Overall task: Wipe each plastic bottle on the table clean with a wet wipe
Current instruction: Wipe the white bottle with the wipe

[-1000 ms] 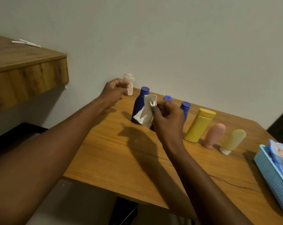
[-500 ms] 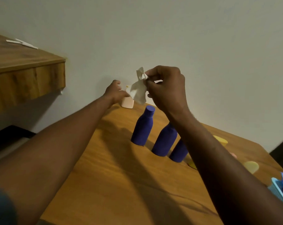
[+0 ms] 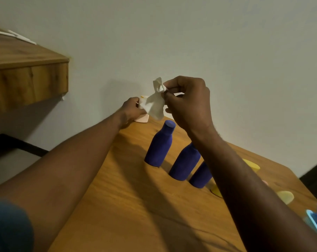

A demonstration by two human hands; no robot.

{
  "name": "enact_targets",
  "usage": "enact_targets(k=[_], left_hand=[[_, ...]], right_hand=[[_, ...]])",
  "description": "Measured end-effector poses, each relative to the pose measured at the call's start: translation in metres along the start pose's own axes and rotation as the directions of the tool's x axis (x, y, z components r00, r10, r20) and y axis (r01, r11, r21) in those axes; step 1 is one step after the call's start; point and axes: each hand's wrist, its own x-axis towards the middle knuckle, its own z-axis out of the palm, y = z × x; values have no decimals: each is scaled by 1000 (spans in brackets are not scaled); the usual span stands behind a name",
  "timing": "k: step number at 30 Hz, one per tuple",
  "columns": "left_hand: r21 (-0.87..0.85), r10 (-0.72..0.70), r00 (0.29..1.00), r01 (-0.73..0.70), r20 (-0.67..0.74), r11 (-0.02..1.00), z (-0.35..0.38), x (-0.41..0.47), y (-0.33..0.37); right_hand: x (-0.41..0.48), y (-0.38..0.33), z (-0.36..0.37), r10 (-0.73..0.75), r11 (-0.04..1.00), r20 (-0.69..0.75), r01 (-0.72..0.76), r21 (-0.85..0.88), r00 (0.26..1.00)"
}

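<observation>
Left hand [image 3: 131,110] wrapped round pale pink bottle [image 3: 142,118] at far left of surface [image 3: 117,206], right hand [image 3: 187,104] pinching crumpled wet wipe [image 3: 155,104] above it; risk: right forearm brushing and toppling the three blue bottles [image 3: 158,149] just beneath.

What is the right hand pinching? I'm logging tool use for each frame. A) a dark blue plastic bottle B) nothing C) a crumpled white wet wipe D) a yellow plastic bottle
C: the right hand pinches the crumpled white wet wipe at its top, raised above the dark blue plastic bottles standing on the wooden table.
</observation>
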Motion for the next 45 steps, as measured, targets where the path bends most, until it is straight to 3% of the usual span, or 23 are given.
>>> enact_targets(k=[7, 16, 23, 27, 34, 40, 45], left_hand=[[189, 44, 999, -43, -1, 981, -32, -41, 28], [130, 103, 985, -121, 139, 984, -76, -153, 93], [-73, 47, 979, -33, 197, 997, -58, -274, 116], [-179, 7, 991, 17, 137, 984, -23, -327, 111], [-326, -68, 995, 89, 75, 941, 37, -380, 97], [-343, -56, 995, 82, 84, 936, 52, -405, 95], [-397, -61, 990, 108, 129, 911, 67, -427, 97]], right_hand=[[-17, -13, -6, 32, 999, -27, -32, -1, 999], [-51, -45, -35, 16, 998, -95, -21, -58, 995], [-116, -60, -52, -19, 998, -80, 14, -62, 997], [-175, -58, -57, -61, 990, 9, 62, -129, 998], [-274, -29, -72, -91, 991, -72, 83, -107, 993], [-319, -16, -92, -145, 969, 63, 155, -193, 987], [-301, -24, -101, -154, 976, -87, 138, -171, 984]])
